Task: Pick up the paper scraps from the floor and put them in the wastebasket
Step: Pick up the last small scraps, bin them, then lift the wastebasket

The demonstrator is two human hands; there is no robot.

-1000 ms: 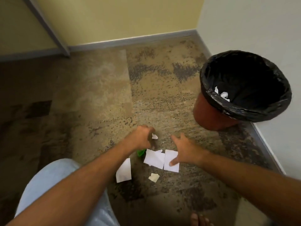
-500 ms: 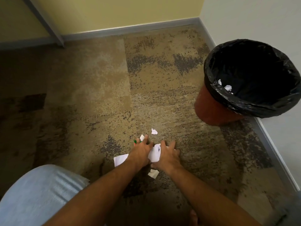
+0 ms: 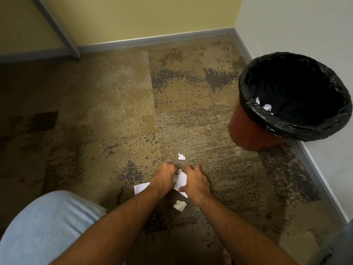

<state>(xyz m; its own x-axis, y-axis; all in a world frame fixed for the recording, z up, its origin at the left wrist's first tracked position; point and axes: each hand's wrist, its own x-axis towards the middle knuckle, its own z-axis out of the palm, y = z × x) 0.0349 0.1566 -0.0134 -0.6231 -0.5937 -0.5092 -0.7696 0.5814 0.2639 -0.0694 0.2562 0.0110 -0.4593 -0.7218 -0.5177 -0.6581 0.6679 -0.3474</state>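
left hand (image 3: 163,178) and right hand (image 3: 195,183) both curl fingers round the paper sheets (image 3: 180,181) bunched between them on the carpet (image 3: 114,131), well apart from the wastebasket (image 3: 246,131); a loose grab could spill pieces on the way, and the crumpled scrap (image 3: 181,156) beyond may get missed

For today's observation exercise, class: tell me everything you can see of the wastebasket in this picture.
The wastebasket is a round, reddish-brown tub, plastic by its look, lined with a glossy black bag folded down over its rim. It stands upright on the mottled carpet beside the white wall on the right, near the grey baseboard. Its mouth is open, and a few crumpled white paper scraps lie inside.
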